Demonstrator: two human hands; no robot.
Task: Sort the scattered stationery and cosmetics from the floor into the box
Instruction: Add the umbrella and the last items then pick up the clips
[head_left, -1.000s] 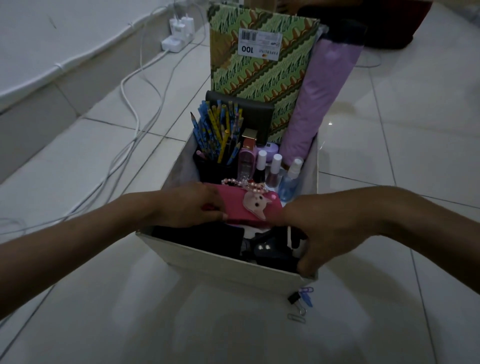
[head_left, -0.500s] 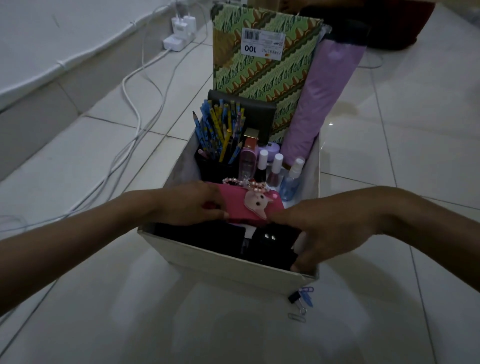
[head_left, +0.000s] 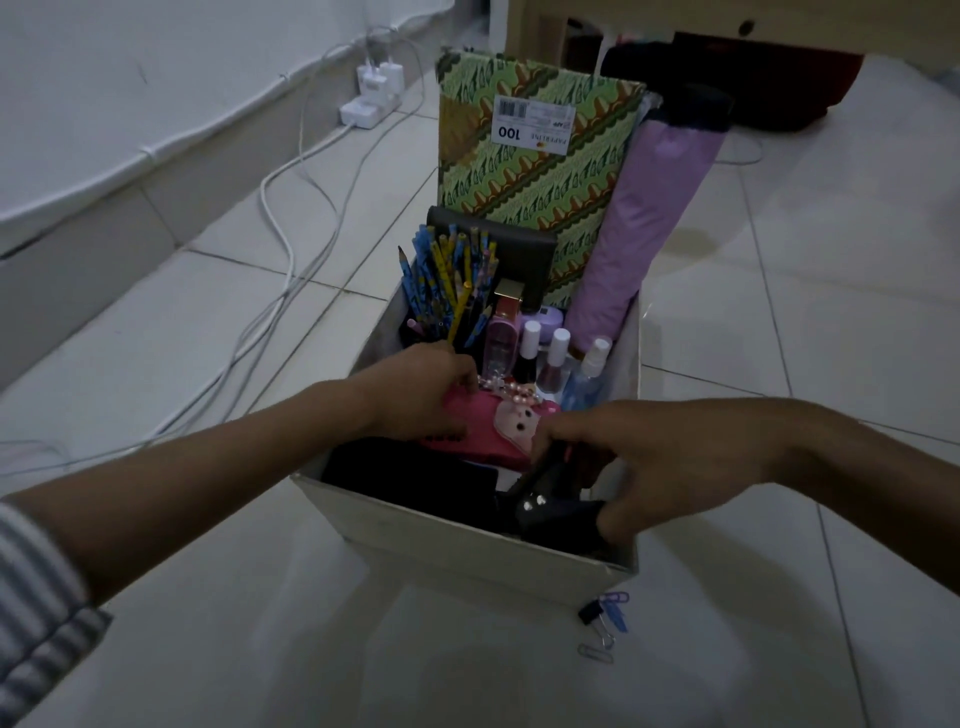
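Note:
A pale open box stands on the tiled floor, packed with a green patterned book, a lilac umbrella, a cup of blue pencils and small cosmetic bottles. A pink pouch with a doll face lies across the middle of the box. My left hand rests on its left end, fingers curled over it. At the near right corner, my right hand grips a black stapler-like object. A black binder clip and several paper clips lie on the floor by the box's near right corner.
White cables run along the floor at the left to a power strip with chargers by the raised white ledge. A dark bag lies behind the box under wooden furniture. Bare tiles stretch right of the box and in front of it.
My right hand has lifted slightly and opened around the black object, showing more of it. My left hand has shifted a little farther onto the pink pouch. The box has not moved.

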